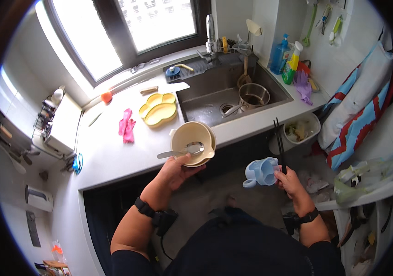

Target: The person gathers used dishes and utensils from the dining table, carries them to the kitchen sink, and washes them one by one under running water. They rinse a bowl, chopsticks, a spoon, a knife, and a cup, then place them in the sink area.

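My left hand [173, 174] is closed on the rim of a small stack of cream bowls [188, 132] with pouring lips, held just off the counter's front edge. A metal spoon [195, 147] lies in the top bowl, its handle sticking out over the rim by my thumb. Out to the right, my right hand [290, 181] grips a light blue cup [261, 171] with a handle, tipped so its mouth shows. The same hand holds black chopsticks [280, 142], which point up toward the sink side. Parts of both hands' fingers are hidden behind what they hold.
Ahead, the sink [199, 95] holds a metal saucepan [255, 94]. On the counter [109, 158] lie a yellow divided plate [158, 110], a wide-bladed knife [175, 87] and pink gloves [126, 126]. A waste bin [317, 129] hangs at the right; bottles [291, 64] stand behind it.
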A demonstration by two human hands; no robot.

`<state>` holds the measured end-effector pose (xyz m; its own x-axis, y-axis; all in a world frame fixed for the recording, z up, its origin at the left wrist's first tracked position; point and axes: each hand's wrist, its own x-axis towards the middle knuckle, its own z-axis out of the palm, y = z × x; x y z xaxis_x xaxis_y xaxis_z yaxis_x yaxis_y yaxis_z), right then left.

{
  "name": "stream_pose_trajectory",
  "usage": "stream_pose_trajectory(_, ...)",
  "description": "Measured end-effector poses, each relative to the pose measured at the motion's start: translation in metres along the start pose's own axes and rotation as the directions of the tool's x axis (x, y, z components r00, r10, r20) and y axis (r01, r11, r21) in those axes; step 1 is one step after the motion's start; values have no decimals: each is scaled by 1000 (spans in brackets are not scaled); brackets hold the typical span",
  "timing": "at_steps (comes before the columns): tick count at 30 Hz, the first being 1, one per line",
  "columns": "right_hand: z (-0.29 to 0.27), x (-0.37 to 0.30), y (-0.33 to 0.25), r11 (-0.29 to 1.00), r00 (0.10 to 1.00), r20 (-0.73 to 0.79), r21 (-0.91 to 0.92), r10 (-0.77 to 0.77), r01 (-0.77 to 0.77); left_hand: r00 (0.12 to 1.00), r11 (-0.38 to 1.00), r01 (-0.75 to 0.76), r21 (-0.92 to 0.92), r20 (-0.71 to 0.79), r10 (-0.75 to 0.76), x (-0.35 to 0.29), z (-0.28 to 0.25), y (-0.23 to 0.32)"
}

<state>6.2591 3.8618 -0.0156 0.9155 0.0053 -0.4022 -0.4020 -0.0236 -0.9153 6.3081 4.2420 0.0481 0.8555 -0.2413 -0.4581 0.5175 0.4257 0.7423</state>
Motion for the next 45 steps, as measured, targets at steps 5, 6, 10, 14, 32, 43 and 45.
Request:
stream_pose_trajectory(5,-3,96,-64,998,997,43,-21,-63,64,1000,1000,-15,-5,5,15,112,5,52)
stream_pose_trajectory(6,-3,109,-72,997,997,40,-16,-73,74,1000,1000,-6,-5,-25,5,136,5,57)
stream_pose_trajectory(10,-12,149,-75,997,999,-7,-64,-34,33,995,997,77,3,-70,-77,222,-3,74)
stream_pose_trajectory(14,-26,168,-67,991,995,-96,-133,3,-16,976,986,167,25,-149,-161,298,-23,75)
stream_pose_trajectory(32,53,305,-135,890,990,-25,-435,137,-135,917,911,307,-276,-170,-360,460,-108,13)
stream_pose_trajectory(43,80,352,-153,907,988,67,-409,142,-102,888,925,263,-275,-306,-343,482,-121,-8)
stream_pose_trajectory(45,79,350,-153,937,988,71,-334,137,-106,936,963,189,-194,-261,-236,460,-92,11)
